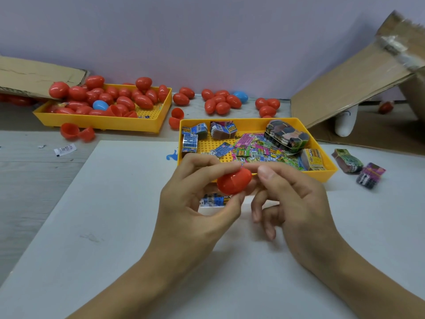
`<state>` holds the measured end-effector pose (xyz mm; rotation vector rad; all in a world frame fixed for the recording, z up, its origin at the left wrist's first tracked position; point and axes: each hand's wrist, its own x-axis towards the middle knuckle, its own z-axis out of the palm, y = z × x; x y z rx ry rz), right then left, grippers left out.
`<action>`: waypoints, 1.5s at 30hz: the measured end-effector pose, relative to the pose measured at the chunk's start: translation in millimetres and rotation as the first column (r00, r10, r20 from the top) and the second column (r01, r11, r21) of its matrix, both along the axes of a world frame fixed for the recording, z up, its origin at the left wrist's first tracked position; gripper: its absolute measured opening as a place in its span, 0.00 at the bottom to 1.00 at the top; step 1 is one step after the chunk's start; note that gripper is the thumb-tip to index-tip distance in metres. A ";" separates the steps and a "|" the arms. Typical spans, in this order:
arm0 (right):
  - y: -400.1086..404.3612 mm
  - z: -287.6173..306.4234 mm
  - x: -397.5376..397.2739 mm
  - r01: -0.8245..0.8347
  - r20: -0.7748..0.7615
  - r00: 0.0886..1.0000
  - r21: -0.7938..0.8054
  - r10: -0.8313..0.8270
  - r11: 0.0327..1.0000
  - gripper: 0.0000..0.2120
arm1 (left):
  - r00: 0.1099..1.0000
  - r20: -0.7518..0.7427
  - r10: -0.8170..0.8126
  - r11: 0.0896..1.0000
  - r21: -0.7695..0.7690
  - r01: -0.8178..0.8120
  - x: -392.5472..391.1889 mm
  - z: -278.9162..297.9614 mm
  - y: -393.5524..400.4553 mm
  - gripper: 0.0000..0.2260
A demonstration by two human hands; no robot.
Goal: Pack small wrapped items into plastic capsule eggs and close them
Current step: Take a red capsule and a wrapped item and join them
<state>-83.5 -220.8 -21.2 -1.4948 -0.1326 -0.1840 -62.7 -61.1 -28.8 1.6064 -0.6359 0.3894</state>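
Note:
A red capsule egg (234, 181) is held above the white board, in front of the near yellow tray (326, 174). My left hand (195, 203) grips it from the left with thumb and fingers curled round it. My right hand (292, 196) pinches its right end between thumb and forefinger. The egg looks closed. A small blue wrapped item (212, 200) lies on the board beneath the egg, partly hidden by my left fingers. The near tray holds several colourful wrapped items (250, 150) and banded bundles (286, 135).
A second yellow tray (110, 124) at the back left is piled with red eggs (125, 97) and one blue egg (100, 105). Loose eggs (222, 101) and open halves (77, 132) lie behind. Two bundles (357, 166) sit right of the near tray. Cardboard (349, 84) leans at the right.

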 end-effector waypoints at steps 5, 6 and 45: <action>1.9 0.4 -1.0 0.020 0.024 1.000 -0.031 -0.019 0.999 0.06 | 0.998 -0.048 -0.045 0.998 -0.037 0.043 0.0 0.5 -0.6 0.22; 0.7 0.0 -0.8 0.020 0.025 1.000 -0.023 -0.019 1.000 0.05 | 0.996 -0.069 -0.053 0.998 -0.046 0.050 -0.3 0.5 -0.7 0.22; -19.5 6.0 5.8 0.309 0.245 0.936 -0.232 -0.252 0.922 0.10 | 0.961 -0.277 0.012 0.990 -0.132 -0.051 -2.2 3.0 -0.5 0.11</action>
